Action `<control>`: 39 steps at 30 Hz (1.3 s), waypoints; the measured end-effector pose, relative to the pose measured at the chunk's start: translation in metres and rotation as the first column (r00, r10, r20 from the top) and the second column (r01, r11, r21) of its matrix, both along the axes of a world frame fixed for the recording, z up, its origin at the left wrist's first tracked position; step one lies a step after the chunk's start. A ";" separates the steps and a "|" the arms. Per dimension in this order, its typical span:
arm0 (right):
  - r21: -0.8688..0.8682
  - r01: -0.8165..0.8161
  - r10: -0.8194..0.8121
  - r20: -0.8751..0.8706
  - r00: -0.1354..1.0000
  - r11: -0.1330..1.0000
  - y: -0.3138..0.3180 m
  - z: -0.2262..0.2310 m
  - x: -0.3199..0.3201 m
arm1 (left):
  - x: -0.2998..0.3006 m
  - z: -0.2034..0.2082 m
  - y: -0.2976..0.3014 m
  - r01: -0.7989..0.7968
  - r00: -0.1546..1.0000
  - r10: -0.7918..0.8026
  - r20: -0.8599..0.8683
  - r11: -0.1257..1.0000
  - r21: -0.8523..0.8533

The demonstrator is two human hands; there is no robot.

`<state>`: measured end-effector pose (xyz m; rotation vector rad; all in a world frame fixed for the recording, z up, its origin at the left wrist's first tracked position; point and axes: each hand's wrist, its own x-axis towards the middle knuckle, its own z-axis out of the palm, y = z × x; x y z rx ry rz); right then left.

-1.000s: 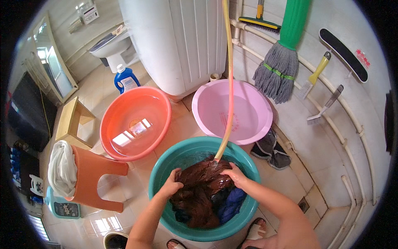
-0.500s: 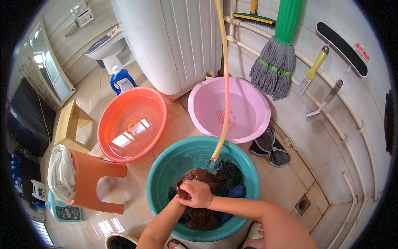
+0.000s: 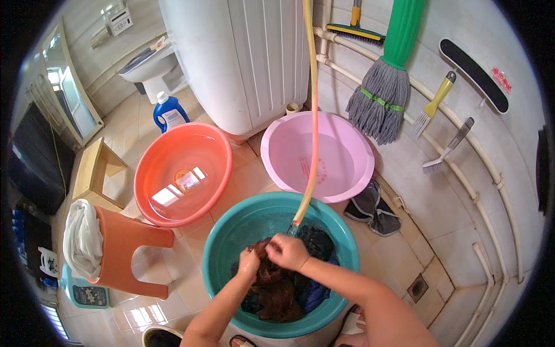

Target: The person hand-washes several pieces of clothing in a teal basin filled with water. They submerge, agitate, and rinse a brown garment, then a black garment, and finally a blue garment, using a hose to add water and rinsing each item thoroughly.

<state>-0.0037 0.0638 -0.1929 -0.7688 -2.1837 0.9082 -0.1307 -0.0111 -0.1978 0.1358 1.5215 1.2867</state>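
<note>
A teal basin (image 3: 211, 248) in front of me holds water and wet clothes. My left hand (image 3: 249, 263) is closed on a bunch of soaked brown cloth (image 3: 280, 295), which hangs down into the basin. Close beside it, my right hand (image 3: 287, 251) has curled fingers pinching the upper part of that cloth. Water runs from the end of a yellow hose (image 3: 313, 168) just behind my right hand. Black clothing (image 3: 318, 243) lies on the basin's right side, with a dark blue garment (image 3: 317, 295) below it. My hands partly cover the brown cloth.
An orange basin (image 3: 147, 211) and a pink basin (image 3: 272, 144), both with water, stand beyond. White cloth lies on an orange stool (image 3: 127, 254) at left. A washing machine (image 3: 248, 63), blue detergent bottle (image 3: 169, 110), mop (image 3: 381, 101) and dark shoes (image 3: 381, 214) are nearby.
My hands were clasped together around the bunched brown cloth; now they have come apart. The right hand has moved up and right, the left stays at the cloth's left side.
</note>
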 end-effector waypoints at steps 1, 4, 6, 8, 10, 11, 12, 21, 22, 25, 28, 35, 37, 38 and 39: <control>-0.272 0.133 -0.111 0.097 0.989 0.953 0.014 -0.005 0.008 | -0.005 0.014 0.001 -0.006 0.999 0.005 -0.035 0.999 -0.031; -0.695 0.329 -0.381 0.086 0.920 0.639 0.050 -0.079 0.046 | -0.026 0.025 0.001 -0.068 0.998 0.068 -0.015 0.997 0.022; -0.529 0.232 -0.273 -0.001 0.962 0.817 0.032 -0.069 0.056 | -0.029 0.023 0.003 -0.107 0.991 0.106 0.080 0.994 0.005; -0.197 -0.054 0.073 0.092 0.993 0.979 0.019 -0.029 0.051 | -0.033 -0.009 0.000 -0.108 0.991 0.109 0.081 0.994 -0.023; -0.199 0.008 0.071 0.386 0.920 0.980 0.008 -0.025 0.047 | -0.030 -0.020 0.000 -0.066 0.992 0.070 0.103 0.997 -0.042; -0.300 0.036 0.088 0.392 0.916 0.953 0.013 -0.026 0.046 | -0.028 -0.025 0.000 -0.032 0.991 0.039 0.125 0.998 -0.054; -0.399 0.061 0.109 0.390 0.914 0.915 0.019 -0.030 0.043 | -0.027 -0.027 0.000 0.000 0.990 0.009 0.140 0.998 -0.067; -0.170 -0.044 0.045 -0.002 0.999 0.984 -0.045 0.041 -0.009 | 0.004 -0.003 0.018 0.043 0.801 -0.108 0.589 0.991 0.124; -0.095 -0.037 0.036 -0.018 0.999 0.995 -0.046 0.039 -0.009 | 0.007 -0.006 0.018 0.034 0.799 -0.103 0.593 0.991 0.127; 0.087 -0.077 0.078 -0.013 0.997 0.993 -0.032 0.028 -0.003 | 0.016 -0.005 0.012 -0.006 0.857 -0.024 0.515 0.998 0.056; 0.270 -0.093 0.099 -0.010 0.995 0.958 -0.011 0.024 0.000 | 0.023 -0.006 -0.003 -0.036 0.928 0.040 0.369 0.999 -0.016; 0.147 0.009 -0.082 0.498 0.863 0.989 0.025 0.001 0.030 | 0.011 0.055 0.006 0.274 0.961 -0.277 0.006 0.949 -0.156; 0.151 0.094 -0.153 0.447 0.882 0.984 0.041 -0.006 0.054 | -0.019 0.055 0.001 0.358 0.889 -0.362 -0.282 0.931 -0.067; 0.147 0.095 -0.161 0.545 0.823 0.985 0.042 0.003 0.058 | -0.040 0.041 0.002 0.471 0.753 -0.468 -0.462 0.874 -0.117; 0.229 0.041 -0.171 0.587 0.791 0.973 0.039 0.011 0.065 | -0.045 0.042 -0.001 0.418 0.545 -0.417 -0.727 0.887 -0.195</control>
